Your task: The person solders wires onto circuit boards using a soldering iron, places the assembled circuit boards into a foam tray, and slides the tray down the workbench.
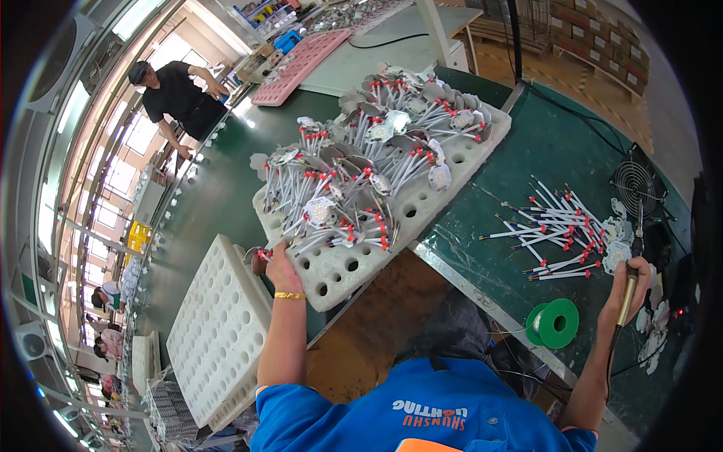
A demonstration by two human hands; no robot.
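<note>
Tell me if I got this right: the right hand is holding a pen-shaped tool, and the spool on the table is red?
Not quite: the spool on the table is green, as the head view shows. The right hand is holding a pen-shaped tool.

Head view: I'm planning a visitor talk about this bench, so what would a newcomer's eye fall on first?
Probably the big heap of white wires with red bits on the pale foam tray, in the middle. Next, at the right, the right hand holding a soldering iron beside a smaller wire pile. The bright green spool stands out just below that pile.
</note>
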